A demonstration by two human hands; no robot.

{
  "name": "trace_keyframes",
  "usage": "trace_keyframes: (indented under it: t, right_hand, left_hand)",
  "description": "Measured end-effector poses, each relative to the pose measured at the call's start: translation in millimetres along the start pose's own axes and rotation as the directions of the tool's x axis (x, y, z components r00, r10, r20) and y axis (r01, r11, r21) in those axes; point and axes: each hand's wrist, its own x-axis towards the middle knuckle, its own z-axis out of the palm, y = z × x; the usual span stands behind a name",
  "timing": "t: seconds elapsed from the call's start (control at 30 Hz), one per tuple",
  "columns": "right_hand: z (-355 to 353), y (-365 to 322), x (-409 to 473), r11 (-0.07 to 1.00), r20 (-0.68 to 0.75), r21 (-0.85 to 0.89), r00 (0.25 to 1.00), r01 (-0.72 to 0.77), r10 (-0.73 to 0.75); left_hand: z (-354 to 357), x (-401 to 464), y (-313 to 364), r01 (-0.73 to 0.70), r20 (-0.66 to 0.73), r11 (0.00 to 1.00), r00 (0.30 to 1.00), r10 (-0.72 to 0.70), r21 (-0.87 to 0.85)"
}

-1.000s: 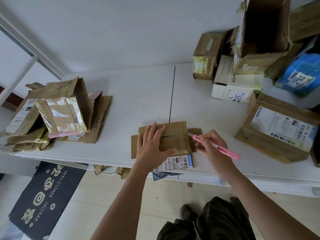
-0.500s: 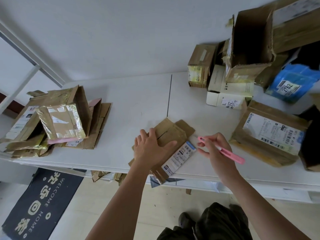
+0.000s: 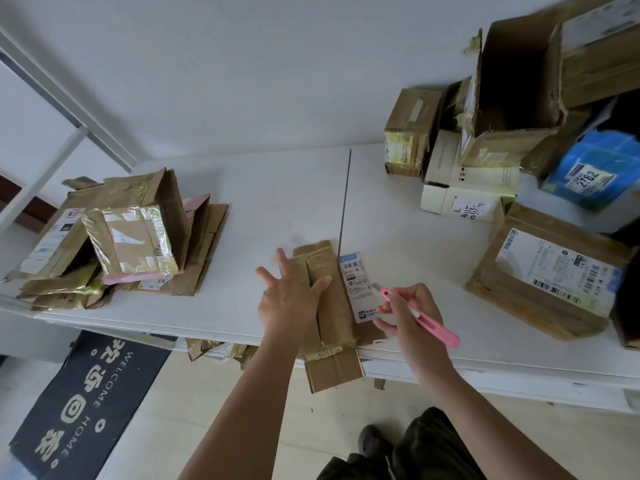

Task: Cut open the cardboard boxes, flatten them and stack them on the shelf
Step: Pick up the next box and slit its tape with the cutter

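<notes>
White table (image 3: pixel 242 188), white wall behind; doormat (image 3: pixel 86 403) reads "WELCOME HOME". Blue parcel (image 3: pixel 595 168) labelled "2762". Left hand (image 3: pixel 291 299) flat on flattened box (image 3: pixel 332 313); right hand (image 3: pixel 412 313) grips pink cutter (image 3: pixel 426 320).

Flattened taped box (image 3: pixel 332 306) lengthwise on table edge (image 3: pixel 242 327), flap overhanging.
</notes>
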Motion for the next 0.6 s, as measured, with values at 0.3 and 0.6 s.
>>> trace_keyframes:
  t: [0.3,0.6]
  right_hand:
    - [5.5,2.9,-10.4,0.992,-0.003,0.057,0.993,-0.117,0.117]
    - [9.8,0.9,-2.2,0.997,-0.053,0.069,0.998,-0.037,0.041]
  left_hand:
    - [-4.7,9.5,-16.2,0.264,0.265,0.867,0.951,-0.161,-0.423]
    - [-3.5,11.9,-12.7,-0.055,0.014,0.973,0.998,0.06,-0.224]
